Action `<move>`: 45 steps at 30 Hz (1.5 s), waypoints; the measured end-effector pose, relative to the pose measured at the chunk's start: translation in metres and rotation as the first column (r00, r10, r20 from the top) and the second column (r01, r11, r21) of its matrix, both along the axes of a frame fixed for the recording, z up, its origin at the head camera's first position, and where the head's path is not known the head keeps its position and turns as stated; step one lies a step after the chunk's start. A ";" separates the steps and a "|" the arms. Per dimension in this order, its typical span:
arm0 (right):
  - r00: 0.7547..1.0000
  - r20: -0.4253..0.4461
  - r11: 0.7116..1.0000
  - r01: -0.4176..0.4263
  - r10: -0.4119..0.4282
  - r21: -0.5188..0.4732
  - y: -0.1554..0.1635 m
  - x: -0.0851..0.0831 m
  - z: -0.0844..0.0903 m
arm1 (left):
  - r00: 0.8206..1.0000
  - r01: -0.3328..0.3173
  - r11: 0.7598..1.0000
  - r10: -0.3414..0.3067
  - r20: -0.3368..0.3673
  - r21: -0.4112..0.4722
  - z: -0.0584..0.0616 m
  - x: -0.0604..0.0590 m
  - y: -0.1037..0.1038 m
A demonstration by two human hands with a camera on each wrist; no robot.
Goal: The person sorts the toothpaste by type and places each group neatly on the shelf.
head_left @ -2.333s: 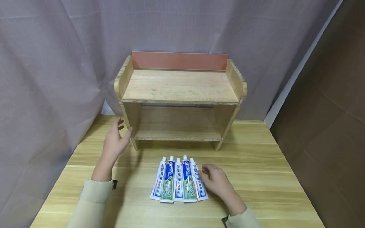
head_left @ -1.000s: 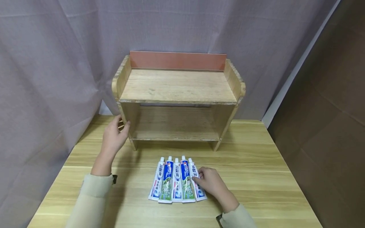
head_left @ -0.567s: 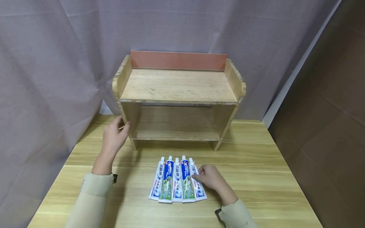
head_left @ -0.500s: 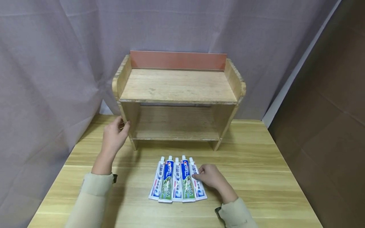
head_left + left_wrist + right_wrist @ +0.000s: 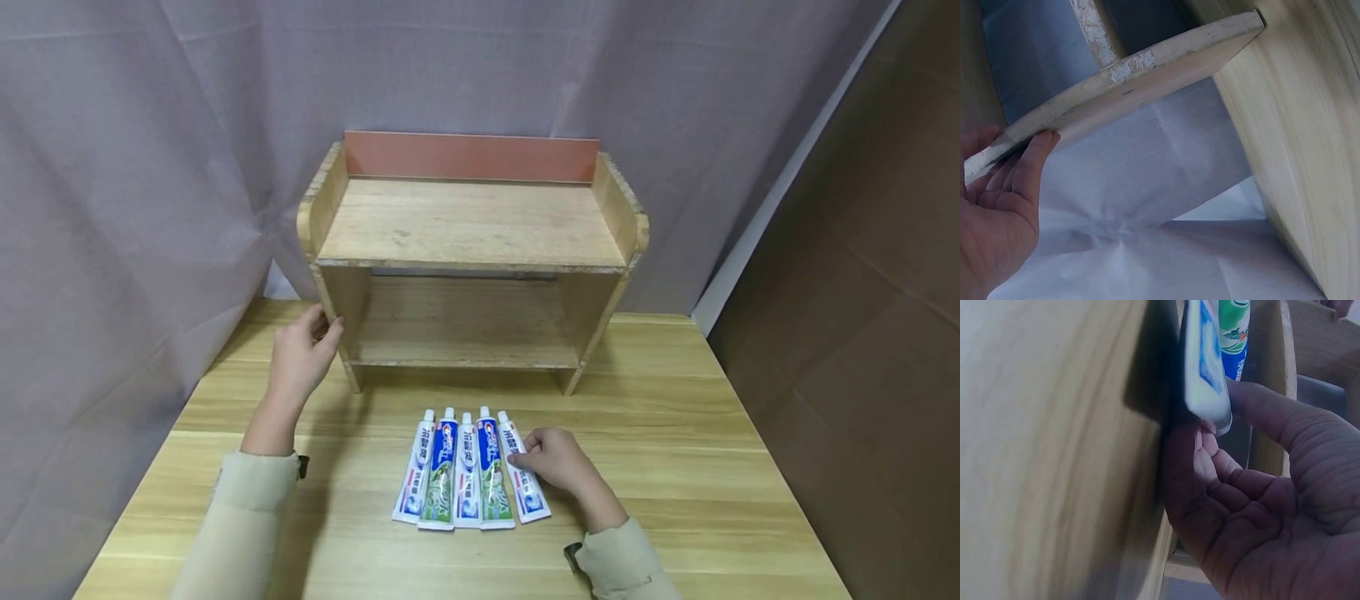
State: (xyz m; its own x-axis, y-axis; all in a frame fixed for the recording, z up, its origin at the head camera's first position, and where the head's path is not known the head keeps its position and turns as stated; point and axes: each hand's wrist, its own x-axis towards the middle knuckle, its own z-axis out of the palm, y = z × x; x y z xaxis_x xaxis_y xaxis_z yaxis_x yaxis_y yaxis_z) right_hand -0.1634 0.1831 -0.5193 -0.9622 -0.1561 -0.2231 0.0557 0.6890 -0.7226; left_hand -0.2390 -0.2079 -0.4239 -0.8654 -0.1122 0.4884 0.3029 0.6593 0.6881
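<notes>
Right hand [image 5: 1254, 512] pinches white toothpaste tube [image 5: 1205, 369] by its edge, thumb over, fingers under, lifted edge off bench [image 5: 1041, 456]; green-blue tube [image 5: 1234, 331] beside; wooden shelf [image 5: 1269, 381] behind.

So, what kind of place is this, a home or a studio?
Probably a staged recording corner, not a lived-in room. Grey cloth hangs as a backdrop behind a wooden table. On the table stand only a bare small shelf and five toothpaste tubes in a neat row.

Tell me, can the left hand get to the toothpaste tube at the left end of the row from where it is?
Probably yes. The left hand holds the shelf's left side panel, and only bare table lies between it and the leftmost tube; it must let go first.
</notes>
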 end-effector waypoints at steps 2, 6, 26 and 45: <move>1.000 0.013 1.000 -0.002 0.002 -0.024 0.000 0.000 0.000 | 1.000 -0.004 1.000 0.004 0.007 0.002 0.000 0.000 0.000; 0.999 0.034 0.998 -0.001 0.002 -0.055 0.001 0.001 -0.001 | 1.000 -0.010 1.000 0.010 0.005 0.003 -0.001 -0.001 0.000; 1.000 -0.003 0.991 0.001 -0.001 -0.135 0.004 0.001 0.006 | 0.999 0.017 1.000 -0.016 -0.032 0.026 -0.002 -0.002 -0.001; 0.999 -0.036 0.988 0.020 -0.026 -0.156 0.004 0.000 0.015 | 1.000 0.026 0.999 -0.026 -0.008 0.038 -0.004 0.000 -0.001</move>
